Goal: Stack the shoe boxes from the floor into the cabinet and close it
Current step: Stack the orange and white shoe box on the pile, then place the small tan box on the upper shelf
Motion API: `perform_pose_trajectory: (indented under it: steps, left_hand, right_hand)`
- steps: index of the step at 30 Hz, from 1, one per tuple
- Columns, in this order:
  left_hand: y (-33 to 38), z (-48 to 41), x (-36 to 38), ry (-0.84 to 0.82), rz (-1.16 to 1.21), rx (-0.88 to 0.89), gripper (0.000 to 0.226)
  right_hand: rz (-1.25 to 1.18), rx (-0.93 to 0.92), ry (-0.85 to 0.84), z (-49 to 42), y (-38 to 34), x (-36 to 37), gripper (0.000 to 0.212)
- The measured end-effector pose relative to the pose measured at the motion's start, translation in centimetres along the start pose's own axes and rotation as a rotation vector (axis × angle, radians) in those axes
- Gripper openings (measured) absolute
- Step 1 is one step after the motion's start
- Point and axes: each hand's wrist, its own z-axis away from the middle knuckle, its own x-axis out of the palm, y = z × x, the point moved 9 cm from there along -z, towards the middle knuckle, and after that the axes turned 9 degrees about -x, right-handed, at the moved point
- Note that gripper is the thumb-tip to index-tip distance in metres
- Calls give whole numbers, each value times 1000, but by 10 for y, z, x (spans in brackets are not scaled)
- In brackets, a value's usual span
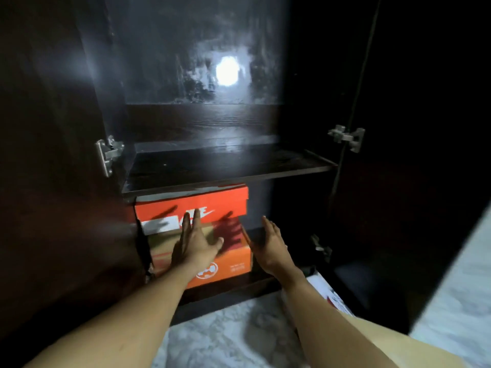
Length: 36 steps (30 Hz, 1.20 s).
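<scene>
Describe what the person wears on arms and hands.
Nothing shows: the left hand and right hand are bare, with no gloves, rings or watch visible. The left forearm and right forearm are bare too, with no sleeve up to the picture's edge. The fingers are slightly blurred.

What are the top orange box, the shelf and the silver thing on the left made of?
Upper orange box: probably matte cardboard, with folded lid and print. Shelf: dark wood or laminate, glossy, grain showing. Left hinge: silvery metal, it seems.
</scene>
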Motion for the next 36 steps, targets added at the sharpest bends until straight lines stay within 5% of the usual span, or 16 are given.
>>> perform_pose_trajectory:
  steps: [9,19,26,29,32,36]
  left_hand:
    - [90,122,4,-230,36,190,107]
    - [109,220,106,-515,66,285,112]
    - [63,238,232,-861,181,185,159]
    - [40,239,274,-963,262,171,154]
    - [26,239,284,-920,243,147,163]
    - [30,249,292,-964,380,168,144]
  right_hand:
    - [100,224,80,132,48,-148,84]
    - [116,471,219,277,124,-199,88]
    - [43,736,336,365,213,-197,136]
    - [-118,737,342,385,236,-193,145]
    - [-254,629,340,387,240,-185,106]
    - [-327,562,373,389,259,-176,116]
